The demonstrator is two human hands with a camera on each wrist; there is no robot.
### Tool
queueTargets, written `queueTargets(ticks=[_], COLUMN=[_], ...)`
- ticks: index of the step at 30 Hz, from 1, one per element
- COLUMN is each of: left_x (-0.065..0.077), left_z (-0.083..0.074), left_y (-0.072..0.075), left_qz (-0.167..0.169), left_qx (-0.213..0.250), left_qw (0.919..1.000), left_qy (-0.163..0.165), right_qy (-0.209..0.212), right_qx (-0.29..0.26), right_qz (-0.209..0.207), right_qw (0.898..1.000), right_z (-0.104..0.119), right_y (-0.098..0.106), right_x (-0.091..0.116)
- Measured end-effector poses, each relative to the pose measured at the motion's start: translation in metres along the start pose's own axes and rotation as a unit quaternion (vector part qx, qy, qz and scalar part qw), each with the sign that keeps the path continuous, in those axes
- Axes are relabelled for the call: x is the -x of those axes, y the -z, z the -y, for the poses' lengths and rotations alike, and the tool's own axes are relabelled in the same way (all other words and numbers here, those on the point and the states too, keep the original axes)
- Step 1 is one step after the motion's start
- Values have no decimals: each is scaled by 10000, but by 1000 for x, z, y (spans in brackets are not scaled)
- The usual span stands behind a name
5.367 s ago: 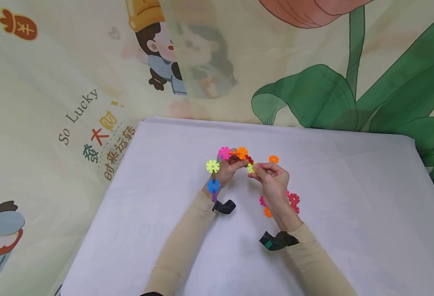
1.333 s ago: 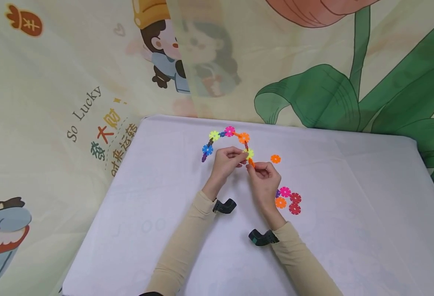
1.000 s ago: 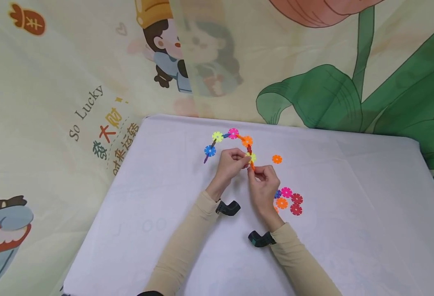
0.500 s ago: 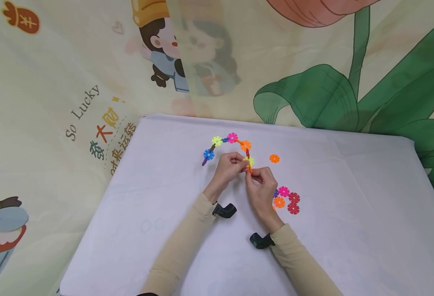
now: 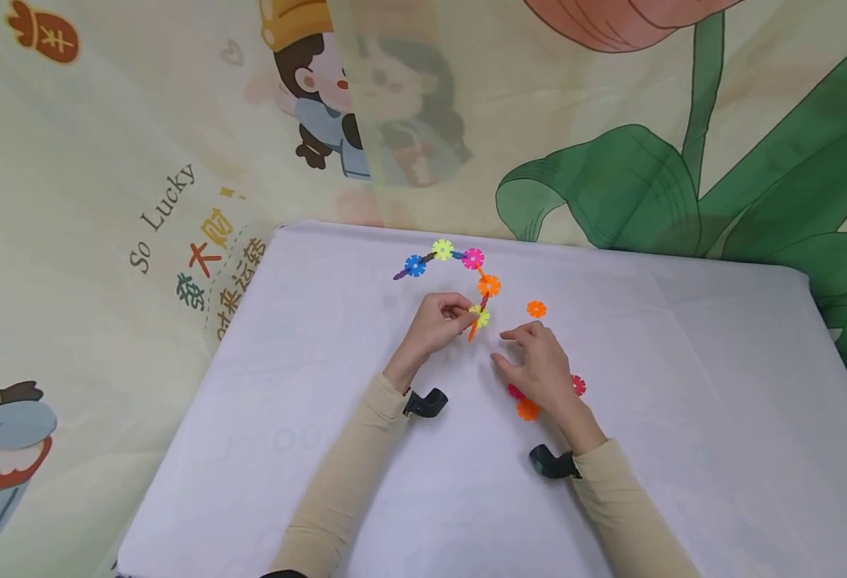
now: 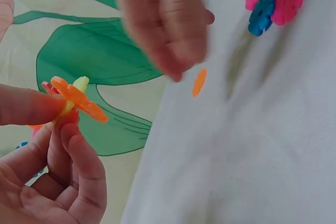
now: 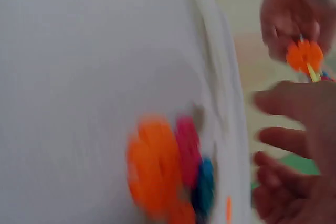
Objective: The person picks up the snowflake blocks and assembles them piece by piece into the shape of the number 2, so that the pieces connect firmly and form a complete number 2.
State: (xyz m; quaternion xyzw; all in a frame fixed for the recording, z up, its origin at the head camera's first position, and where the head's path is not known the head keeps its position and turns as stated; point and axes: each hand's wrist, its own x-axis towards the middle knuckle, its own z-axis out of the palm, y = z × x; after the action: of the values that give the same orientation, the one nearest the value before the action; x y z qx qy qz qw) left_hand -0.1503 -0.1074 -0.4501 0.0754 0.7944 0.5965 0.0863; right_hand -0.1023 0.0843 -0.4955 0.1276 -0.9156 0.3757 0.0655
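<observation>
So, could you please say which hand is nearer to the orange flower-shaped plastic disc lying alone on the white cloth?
Right: the right hand is just on the near side of the orange disc; the left hand is farther left, pinching a yellow flower-shaped plastic disc.

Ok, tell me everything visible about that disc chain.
The chain shows eleven notched, plastic-looking discs, alternately face-on and edge-on in the head view: purple, blue, brown, yellow, blue, pink, two orange, red, yellow, orange. It arcs over the white table; the left hand pinches the yellow disc beside its orange end.
</observation>
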Motion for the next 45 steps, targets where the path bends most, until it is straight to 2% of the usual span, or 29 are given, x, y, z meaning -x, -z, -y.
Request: queueTargets(ticks=[2, 4, 6, 9, 12, 18, 22, 25, 30, 32, 34, 36, 38, 39, 41, 45], left_x=[0, -1, -2, -3, -3, -3, -3, -4, -6, -6, -7, -7, -7, -7, -7, -6], left_z=[1, 3, 4, 5, 5, 6, 5, 3, -1, -2, -3, -4, -5, -5, -6, -9], left_y=[1, 1, 2, 2, 3, 4, 5, 5, 5, 6, 6, 5, 4, 3, 1, -2], left_qz=[11, 13, -24, -74, -89, -201, -195, -181, -258, -279, -296, -298, -294, -291, -267, -205], left_qx=[29, 65, 97, 169, 204, 186, 230, 228, 170, 142, 134, 133, 170, 184, 223, 261], left_qw=[10000, 10000, 9999, 9997, 9996, 9995, 9993, 9991, 9987, 9986, 9983, 9981, 9976, 9974, 9972, 9974], left_qy=[9, -11, -73, -168, -201, -154, -239, -320, -394, -424, -475, -531, -597, -633, -665, -638], right_qy=[-285, -438, -497, -553, -597, -530, -649, -752, -563, -484, -486, -515, -611, -622, -572, -430], right_qx=[714, 1023, 985, 681, 465, 423, 225, 171, 315, -89, -895, -1835, -2527, -2764, -3059, -3300], right_qz=[697, 1188, 1469, 1660, 1674, 1478, 1386, 1189, 699, 638, 768, 949, 1098, 1121, 1020, 775], right_qw=[9946, 9867, 9830, 9822, 9830, 9867, 9880, 9899, 9955, 9967, 9918, 9771, 9594, 9525, 9449, 9398], right_z=[-8, -14, -19, -23, -26, -32, -32, -30, -26, -21, -15, -6, 7, 15, 21, 20], right_y=[12, 21, 27, 33, 38, 40, 40, 41, 40, 38, 34, 28, 24, 23, 17, 6], right_x=[1, 3, 4, 5, 6, 8, 6, 5, 2, 1, -2, -4, -6, -6, -8, -12])
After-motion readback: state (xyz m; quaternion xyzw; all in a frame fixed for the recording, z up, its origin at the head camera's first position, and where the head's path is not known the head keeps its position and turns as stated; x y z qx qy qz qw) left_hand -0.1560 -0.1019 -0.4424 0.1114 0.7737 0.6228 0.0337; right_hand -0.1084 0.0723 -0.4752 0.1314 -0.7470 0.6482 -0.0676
